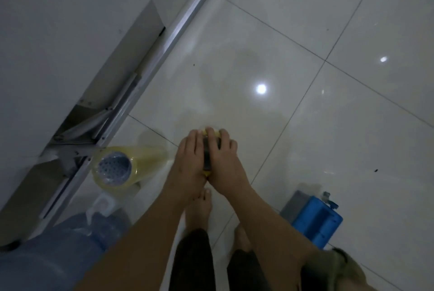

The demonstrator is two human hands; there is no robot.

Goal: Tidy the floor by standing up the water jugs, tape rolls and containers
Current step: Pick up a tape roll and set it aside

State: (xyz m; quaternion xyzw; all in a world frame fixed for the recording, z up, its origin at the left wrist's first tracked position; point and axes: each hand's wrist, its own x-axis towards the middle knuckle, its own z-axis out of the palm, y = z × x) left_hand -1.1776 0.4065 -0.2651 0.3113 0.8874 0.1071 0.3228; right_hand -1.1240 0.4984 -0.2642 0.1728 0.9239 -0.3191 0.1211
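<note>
My left hand (190, 157) and my right hand (224, 161) press together around a yellowish tape roll (207, 132) on the tiled floor; only its yellow edge and a dark middle strip show between the palms. To the left a stack of clear yellow tape rolls (131, 168) with a blue core lies on its side. At the lower left a large translucent blue water jug (47, 255) with a white cap is partly in view. A blue container (317, 222) with a small cap rests on the floor at the lower right.
A white door or panel with a metal frame and hinge plate (112, 112) runs diagonally along the left. Glossy white floor tiles (305, 56) stretch ahead and to the right. My bare feet (199, 208) stand just below the hands.
</note>
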